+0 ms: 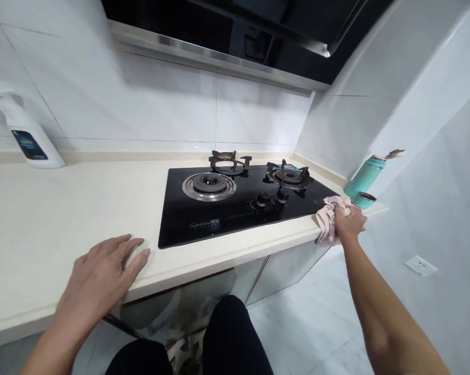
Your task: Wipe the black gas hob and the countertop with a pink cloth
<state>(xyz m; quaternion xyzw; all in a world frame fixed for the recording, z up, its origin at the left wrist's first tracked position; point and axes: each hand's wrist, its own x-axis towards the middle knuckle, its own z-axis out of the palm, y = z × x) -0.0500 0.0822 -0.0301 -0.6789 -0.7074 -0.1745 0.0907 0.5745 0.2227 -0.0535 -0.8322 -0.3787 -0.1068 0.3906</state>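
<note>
My right hand [348, 221] is closed on a crumpled pink cloth [327, 221] at the right front corner of the black gas stove [235, 221]. Part of the cloth hangs over the counter's front edge. My left hand [104, 268] rests on the cream countertop [78, 208], left of the stove, with its fingers spread and nothing in them. On the stove, the left burner [210, 184] has no grate over it. A dark pan support [229, 164] stands behind it at the back edge. The right burner [290, 176] has its support in place.
A white spray bottle [34, 133] stands at the back left. Beside the cloth are a teal bottle [365, 176] with something sticking out of its top and a small teal cup [363, 200]. Overhead hangs a black range hood [219, 31]. Cabinet doors [285, 273] lie below the counter.
</note>
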